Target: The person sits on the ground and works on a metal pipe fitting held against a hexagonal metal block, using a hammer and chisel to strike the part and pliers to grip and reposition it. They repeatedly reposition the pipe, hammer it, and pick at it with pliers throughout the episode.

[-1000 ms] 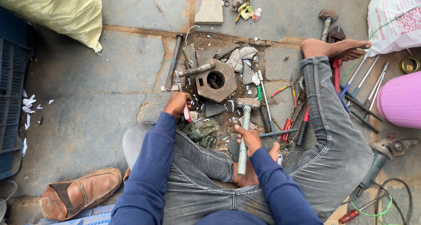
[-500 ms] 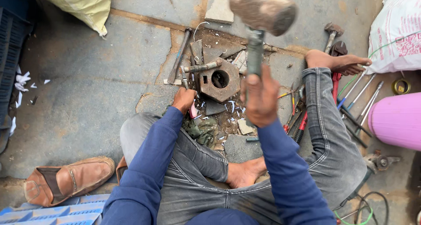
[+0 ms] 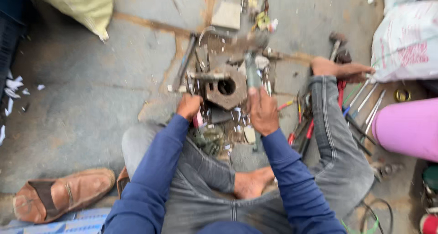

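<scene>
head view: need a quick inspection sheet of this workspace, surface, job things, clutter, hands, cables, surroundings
surface: grey stone-slab floor, cracked joints, dusty.
job's things: rusty metal block with round hole; hammer, motion-blurred, head near the block's far side.
clutter: screwdrivers and rods past the right leg; red-handled tools; small scraps around the block.
grippers: left hand closed on a pink-handled tool beside the block; right hand closed on the hammer handle.
cables: dark and green wire loops, bottom right.
surroundings: brown shoe bottom left; yellow sack top left; white sack top right; pink cloth at right edge.
</scene>
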